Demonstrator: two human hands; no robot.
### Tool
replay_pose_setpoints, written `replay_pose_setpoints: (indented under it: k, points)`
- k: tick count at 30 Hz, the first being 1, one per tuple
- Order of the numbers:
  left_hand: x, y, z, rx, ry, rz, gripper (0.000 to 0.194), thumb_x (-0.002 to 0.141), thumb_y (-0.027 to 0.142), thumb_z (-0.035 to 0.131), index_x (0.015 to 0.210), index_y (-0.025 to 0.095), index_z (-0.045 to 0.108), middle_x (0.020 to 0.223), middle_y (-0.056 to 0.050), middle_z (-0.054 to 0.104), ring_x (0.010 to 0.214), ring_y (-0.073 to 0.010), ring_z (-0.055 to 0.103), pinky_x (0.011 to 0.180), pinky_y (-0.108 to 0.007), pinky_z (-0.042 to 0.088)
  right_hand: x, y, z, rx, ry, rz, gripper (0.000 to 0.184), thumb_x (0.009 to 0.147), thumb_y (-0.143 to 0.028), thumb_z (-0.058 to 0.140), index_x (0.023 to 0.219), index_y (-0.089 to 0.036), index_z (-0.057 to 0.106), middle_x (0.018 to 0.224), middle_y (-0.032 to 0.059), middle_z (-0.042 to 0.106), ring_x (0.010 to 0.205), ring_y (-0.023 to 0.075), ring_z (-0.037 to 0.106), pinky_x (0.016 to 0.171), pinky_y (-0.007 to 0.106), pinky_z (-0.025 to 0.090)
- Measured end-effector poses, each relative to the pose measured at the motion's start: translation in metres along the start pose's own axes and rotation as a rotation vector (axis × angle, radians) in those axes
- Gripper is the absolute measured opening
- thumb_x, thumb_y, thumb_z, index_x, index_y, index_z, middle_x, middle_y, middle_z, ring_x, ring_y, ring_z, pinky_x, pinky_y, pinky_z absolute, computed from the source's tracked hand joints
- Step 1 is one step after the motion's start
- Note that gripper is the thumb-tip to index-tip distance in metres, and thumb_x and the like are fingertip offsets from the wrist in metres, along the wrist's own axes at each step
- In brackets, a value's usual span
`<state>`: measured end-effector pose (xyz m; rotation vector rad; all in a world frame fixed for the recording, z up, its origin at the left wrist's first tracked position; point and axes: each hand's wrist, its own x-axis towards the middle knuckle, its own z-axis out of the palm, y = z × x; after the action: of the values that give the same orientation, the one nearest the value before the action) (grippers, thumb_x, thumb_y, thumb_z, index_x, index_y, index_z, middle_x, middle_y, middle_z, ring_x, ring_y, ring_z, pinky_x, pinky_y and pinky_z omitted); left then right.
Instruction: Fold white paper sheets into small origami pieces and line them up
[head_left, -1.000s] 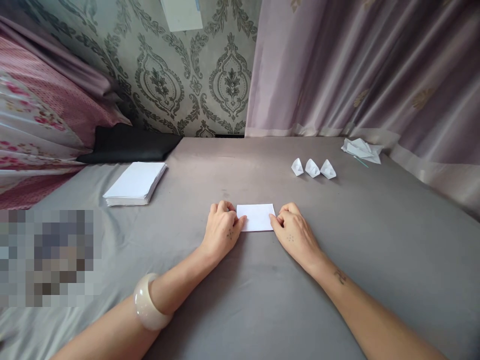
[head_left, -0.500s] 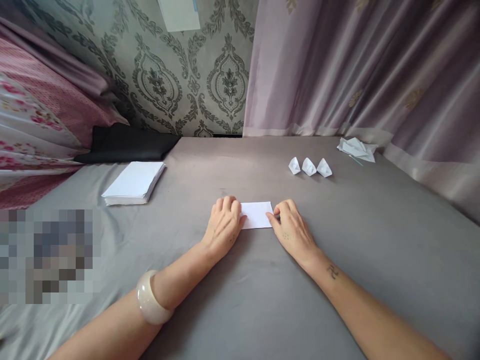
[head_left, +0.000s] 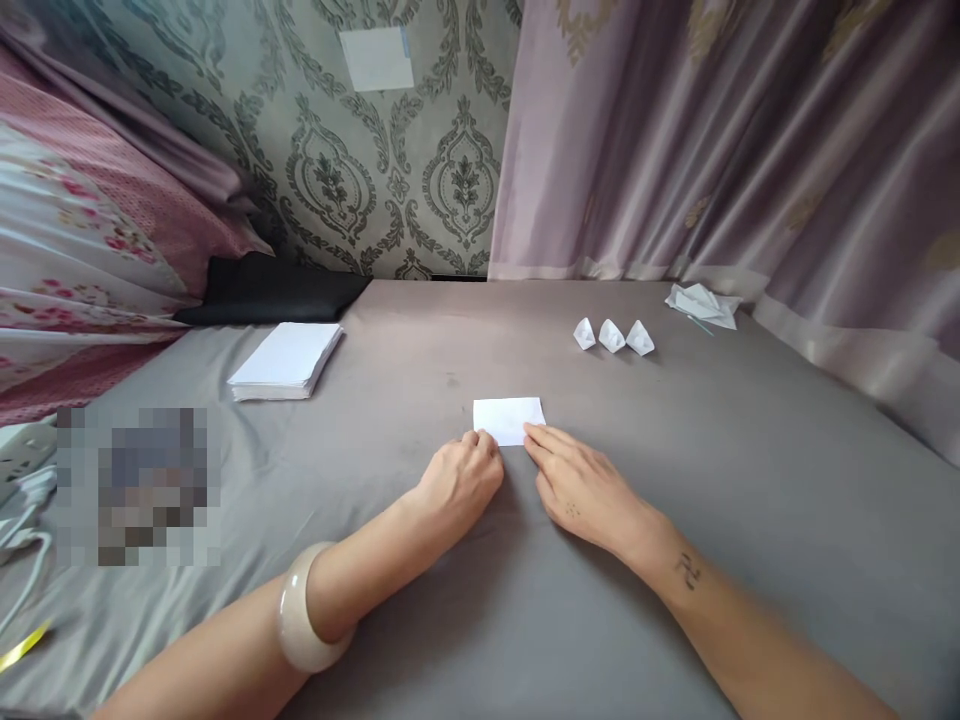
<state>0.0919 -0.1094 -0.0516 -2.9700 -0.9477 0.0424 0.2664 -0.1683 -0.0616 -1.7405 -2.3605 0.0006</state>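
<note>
A small white folded paper [head_left: 507,412] lies flat on the grey cloth in front of me, its long side running left to right. My left hand [head_left: 463,475] is closed at its lower left corner, fingers curled down onto the near edge; the thumb is hidden. Across the lower right corner rest the outstretched fingers of my right hand [head_left: 581,480], pressing flat on the paper. Farther back on the right stand three small folded paper boats [head_left: 612,337] in a row.
A thick stack of white paper [head_left: 281,358] lies to the left, with a black cloth [head_left: 274,290] behind it. Loose paper pieces [head_left: 703,304] sit at the back right. A power strip [head_left: 26,450] with cables is at the left edge, near a blurred patch.
Both hands have come from the paper's short sides to its near edge. The right fingers have straightened out flat. The view has tilted up slightly and shifted left.
</note>
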Motion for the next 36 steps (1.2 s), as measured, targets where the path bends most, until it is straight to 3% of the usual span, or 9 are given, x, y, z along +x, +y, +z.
replay_pose_setpoints:
  k: [3,5,9,12,20,25,29,36]
  points:
    - [-0.001,-0.005,-0.002,-0.027,-0.009,-0.010,0.018,0.087,0.010,0.048,0.078,0.016,0.063,0.084,-0.011,0.061,0.076,-0.0231,0.058,0.059,-0.032,0.042,-0.001,0.005,-0.002,-0.024,-0.001,0.074,0.036,0.085,-0.008,0.040,0.110,-0.012,0.066,0.128,0.0133,0.060,0.115,0.0250,0.057,0.088,0.037,0.051]
    - [0.002,-0.009,-0.002,-0.019,-0.002,-0.060,0.026,0.093,0.021,0.045,0.074,0.016,0.063,0.082,-0.011,0.061,0.076,-0.0229,0.058,0.059,-0.031,0.042,0.000,0.010,-0.002,-0.021,0.016,0.110,0.029,0.088,-0.011,0.042,0.099,-0.014,0.068,0.123,0.0119,0.063,0.107,0.0242,0.060,0.083,0.035,0.051]
    - [0.010,-0.019,0.004,-0.048,0.134,-0.126,0.029,0.095,0.035,0.043,0.083,0.017,0.061,0.088,-0.008,0.062,0.084,-0.0216,0.057,0.063,-0.030,0.044,0.005,0.021,0.000,0.051,0.067,0.159,0.016,0.090,-0.020,0.050,0.090,-0.019,0.065,0.103,0.0076,0.067,0.092,0.0204,0.060,0.073,0.031,0.049]
    - [0.014,-0.027,0.013,-0.036,0.199,-0.058,0.025,0.097,0.032,0.039,0.093,0.019,0.060,0.092,-0.007,0.061,0.084,-0.0194,0.056,0.069,-0.029,0.046,0.008,0.027,0.003,0.094,0.112,0.132,0.013,0.091,-0.022,0.052,0.097,-0.022,0.063,0.102,0.0049,0.064,0.091,0.0187,0.058,0.072,0.030,0.047]
    - [0.017,-0.031,0.023,0.086,0.204,0.015,0.023,0.096,0.018,0.037,0.090,0.019,0.059,0.092,-0.007,0.060,0.082,-0.0200,0.055,0.067,-0.030,0.045,0.017,0.027,0.008,-0.052,0.121,0.008,0.024,0.094,-0.014,0.041,0.094,-0.019,0.065,0.102,0.0073,0.065,0.088,0.0192,0.055,0.075,0.031,0.044]
    - [0.017,-0.031,0.017,0.103,0.153,0.020,0.019,0.093,0.011,0.039,0.087,0.017,0.055,0.088,-0.008,0.060,0.081,-0.0199,0.055,0.068,-0.030,0.047,0.018,0.027,0.008,0.018,0.147,0.057,0.019,0.093,-0.020,0.048,0.103,-0.022,0.063,0.103,0.0062,0.065,0.091,0.0194,0.057,0.075,0.031,0.045]
    - [0.017,-0.034,0.019,0.056,0.146,-0.017,0.019,0.093,0.009,0.037,0.090,0.017,0.054,0.092,-0.008,0.059,0.082,-0.0193,0.056,0.064,-0.028,0.048,0.016,0.027,0.010,0.073,0.179,0.133,0.027,0.090,-0.020,0.051,0.116,-0.024,0.059,0.111,0.0057,0.063,0.099,0.0200,0.058,0.074,0.031,0.046]
    - [0.016,-0.038,0.023,-0.013,0.221,-0.018,0.024,0.095,0.013,0.032,0.095,0.019,0.055,0.098,-0.007,0.059,0.087,-0.0189,0.055,0.068,-0.028,0.048,0.017,0.028,0.013,0.029,0.164,0.143,0.028,0.094,-0.015,0.042,0.104,-0.025,0.066,0.104,0.0031,0.065,0.094,0.0174,0.059,0.068,0.028,0.044]
